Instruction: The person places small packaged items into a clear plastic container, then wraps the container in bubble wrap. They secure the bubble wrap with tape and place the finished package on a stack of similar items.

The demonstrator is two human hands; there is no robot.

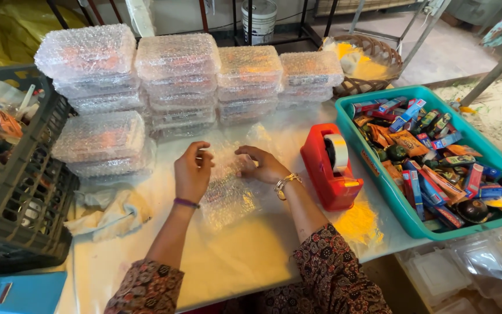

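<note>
Both hands on a sheet of bubble wrap [228, 195] lying on the white table [245, 256], center front. Left hand [193, 174] has fingers curled together, pinching the wrap's upper left edge; purple band on that wrist. Right hand [264, 164] lies palm down on the wrap's upper right part, fingers bent and pressing or gripping the edge; cannot tell if it is fully clamped. Gold bracelet on the right wrist. Whether anything is inside the wrap: cannot tell, the plastic blurs it.

Just right of the right hand: red tape dispenser [331, 168] with a roll of clear tape, standing on the table. Right of that, touching or nearly so: teal plastic tray [379, 174] full of small colourful packets and dark round items. Yellow patch on the table near the dispenser's front.

Behind the hands: stacks of bubble-wrapped bundles [181, 75], 4 stacks in a back row plus 1 lower stack at front left [103, 142]. Left of the left forearm: crumpled white cloth [108, 212]. Far left: dark plastic crate [18, 203] holding mixed items. Behind the tray: wicker basket [373, 58] with yellow material. White bucket [260, 20] on the floor at the back.
</note>
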